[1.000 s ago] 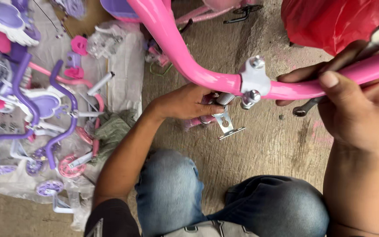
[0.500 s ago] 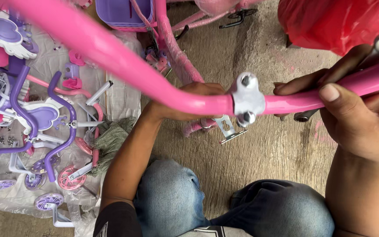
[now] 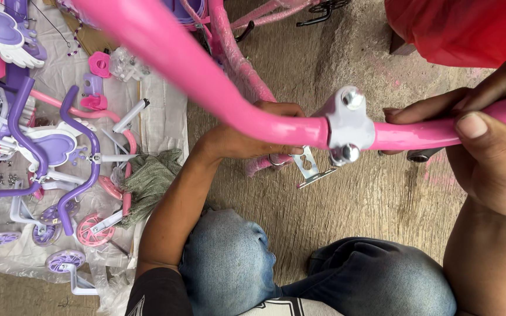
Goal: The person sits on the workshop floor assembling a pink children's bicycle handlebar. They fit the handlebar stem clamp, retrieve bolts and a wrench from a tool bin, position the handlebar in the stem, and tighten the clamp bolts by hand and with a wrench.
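Hands: right hand [image 3: 493, 158] clamped around the pink handlebar [image 3: 224, 99], thumb laid flat along the top of the tube, seemingly to keep the bar from turning; left hand [image 3: 253, 137] reaches under the bar, fingers curled toward a small metal bracket [image 3: 308, 167], though the bar hides whether they close on anything.
Handlebar: curved pink tube sweeping across the view from upper left to right edge, held well above the ground and close to the camera.
Clamp: pale grey clamp [image 3: 349, 126] wraps the bar at its middle, with one bolt head showing above and one below, just beside the right fingertips.
Frame: pink frame tube [image 3: 241, 64] in clear wrap runs down beneath the bar toward the left hand.
Person: crouched, knees in blue jeans [image 3: 229, 263] drawn up under the work, which keeps both arms braced near the bar.
Ground: bare concrete floor [image 3: 352, 222]; along its left edge a plastic sheet [image 3: 159, 105] carries purple and pink bicycle parts [image 3: 60, 146], small training wheels [image 3: 92, 229] and a green rag [image 3: 150, 181], laid out within arm's reach.
Upper right corner: red plastic bag [image 3: 464, 29].
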Demonstrator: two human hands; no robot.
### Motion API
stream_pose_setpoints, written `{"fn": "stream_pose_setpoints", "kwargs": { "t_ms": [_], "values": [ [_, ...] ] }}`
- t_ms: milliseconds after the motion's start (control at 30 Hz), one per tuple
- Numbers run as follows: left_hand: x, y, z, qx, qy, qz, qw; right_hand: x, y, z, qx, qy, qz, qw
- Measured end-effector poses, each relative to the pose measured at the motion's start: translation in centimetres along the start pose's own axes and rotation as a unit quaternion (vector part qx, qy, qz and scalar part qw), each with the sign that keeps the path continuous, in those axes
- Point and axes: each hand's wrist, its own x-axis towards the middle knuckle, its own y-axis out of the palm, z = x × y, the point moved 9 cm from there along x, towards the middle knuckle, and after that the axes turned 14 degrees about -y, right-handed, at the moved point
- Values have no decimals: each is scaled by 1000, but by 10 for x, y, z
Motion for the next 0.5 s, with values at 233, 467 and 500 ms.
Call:
{"fn": "stream_pose_setpoints", "kwargs": {
  "t_ms": [233, 467, 500],
  "values": [
    [0, -2, -10, 27, 36, -14, 999, 4, -3, -5, 16, 1, 25, 1000],
    [-12, -3, -16, -14, 46, -21, 999, 4, -13, -20, -27, 26, 37, 999],
    [-13, -3, -18, 7, 57, -25, 998, 3, -12, -20, -24, 21, 44, 999]
  ]
}}
